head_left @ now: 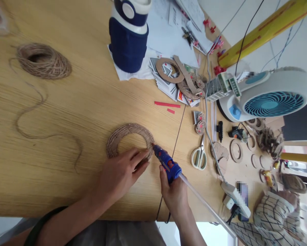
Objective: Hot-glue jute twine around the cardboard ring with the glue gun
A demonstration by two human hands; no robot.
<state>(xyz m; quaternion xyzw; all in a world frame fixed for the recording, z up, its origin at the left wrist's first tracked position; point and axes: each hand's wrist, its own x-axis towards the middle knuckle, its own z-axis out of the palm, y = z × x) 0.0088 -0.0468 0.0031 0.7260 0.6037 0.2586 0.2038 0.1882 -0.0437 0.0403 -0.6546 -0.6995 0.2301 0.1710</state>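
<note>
While the brown ring [130, 128] lies on the worktop [87, 112], the left hand [119, 171] pinches its near right rim between thumb and fingers. The right hand [176, 194] has its fingers wrapped round a blue glue gun [167, 161], nozzle right at the ring's right edge; whether they touch, I can't tell. Scissors [199, 159] lie over to the right, red strips [167, 104] farther back, a coil of twine [47, 65] off left, and a blue-and-white bottle [128, 44] stands behind.

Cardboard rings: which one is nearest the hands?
The twine-edged ring under the left hand, with the glue gun pointed at its rim; the other rings lie farther off.
</note>
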